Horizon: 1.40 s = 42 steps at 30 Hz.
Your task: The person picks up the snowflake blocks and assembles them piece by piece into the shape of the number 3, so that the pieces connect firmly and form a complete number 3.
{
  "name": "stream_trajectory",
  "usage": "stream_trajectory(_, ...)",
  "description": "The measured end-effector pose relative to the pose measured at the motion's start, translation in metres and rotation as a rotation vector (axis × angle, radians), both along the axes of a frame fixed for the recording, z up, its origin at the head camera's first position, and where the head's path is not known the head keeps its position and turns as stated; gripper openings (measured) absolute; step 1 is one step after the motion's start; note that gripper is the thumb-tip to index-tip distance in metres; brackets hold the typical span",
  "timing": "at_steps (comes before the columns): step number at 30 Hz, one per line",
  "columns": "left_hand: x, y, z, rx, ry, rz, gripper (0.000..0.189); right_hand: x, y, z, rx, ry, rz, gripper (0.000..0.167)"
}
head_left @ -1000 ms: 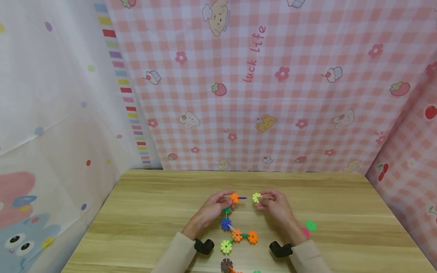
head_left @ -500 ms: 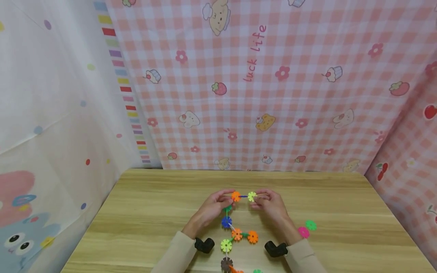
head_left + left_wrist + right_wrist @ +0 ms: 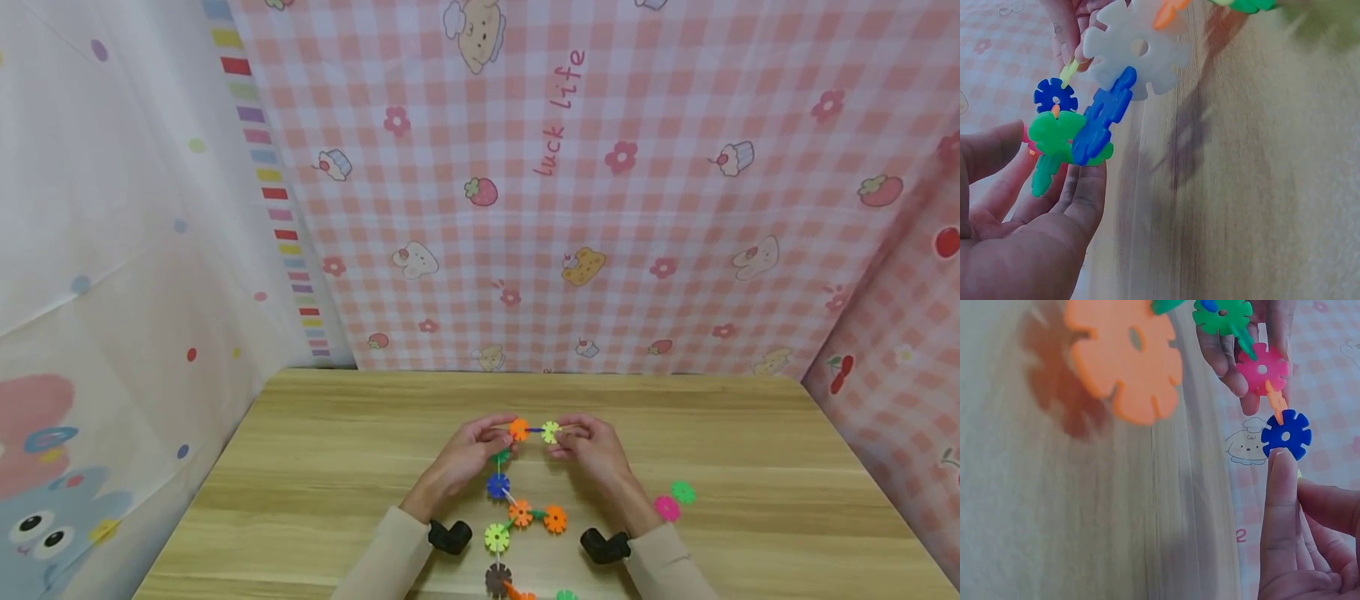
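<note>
Plastic notched snowflake discs form a zigzag chain. My left hand [image 3: 474,450] grips its far end, fingers around a pink disc [image 3: 1262,369] and near a green disc [image 3: 1057,134]. Beyond them, an orange disc [image 3: 519,430] joins a blue disc [image 3: 1286,436], which is edge-on in the head view. My right hand [image 3: 592,446] pinches a yellow-green disc [image 3: 551,432] between thumb and fingers, its edge against the blue disc. In the right wrist view the fingers mostly hide the yellow-green disc. The chain runs back toward me through another blue disc [image 3: 498,486].
An orange disc [image 3: 555,519] branches off the chain. Nearer lie a lime disc [image 3: 497,537] and a brown disc [image 3: 498,579]. On the wooden table [image 3: 750,467], loose pink [image 3: 667,508] and green discs [image 3: 683,492] lie right of my right forearm. Patterned curtains surround the table.
My right hand has moved left, bringing the yellow-green disc up against the blue disc, and the gap between them has closed. The left hand has barely moved.
</note>
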State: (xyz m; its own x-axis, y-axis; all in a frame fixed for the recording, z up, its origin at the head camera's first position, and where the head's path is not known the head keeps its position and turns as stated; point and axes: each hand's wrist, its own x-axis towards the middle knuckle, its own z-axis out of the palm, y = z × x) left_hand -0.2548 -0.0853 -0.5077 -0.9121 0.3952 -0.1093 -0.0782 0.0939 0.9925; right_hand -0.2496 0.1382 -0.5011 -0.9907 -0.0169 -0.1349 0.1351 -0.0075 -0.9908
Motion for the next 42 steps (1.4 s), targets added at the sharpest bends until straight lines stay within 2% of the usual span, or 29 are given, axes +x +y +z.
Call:
stream_trajectory(14, 0.001, -0.002, 0.002, -0.024, 0.009, 0.009, 0.039, 0.001, -0.004, 0.001, -0.010, 0.026, -0.004, 0.025)
stream_trajectory(27, -0.001, -0.012, -0.004, -0.029, -0.003, -0.021, 0.043, 0.001, -0.002, -0.005, 0.061, 0.022, 0.045, 0.030)
stream_trajectory(34, -0.001, -0.017, -0.005, 0.002, -0.044, 0.000, 0.041, 0.005, 0.017, -0.005, 0.094, 0.016, 0.048, 0.032)
stream_trajectory(38, -0.002, -0.019, -0.006, 0.032, -0.052, -0.006, 0.045, 0.009, 0.036, -0.001, 0.153, 0.002, 0.063, 0.032)
stream_trajectory(42, -0.003, -0.021, -0.008, 0.038, -0.046, -0.024, 0.049, 0.017, 0.058, 0.004, 0.226, -0.020, 0.038, 0.031)
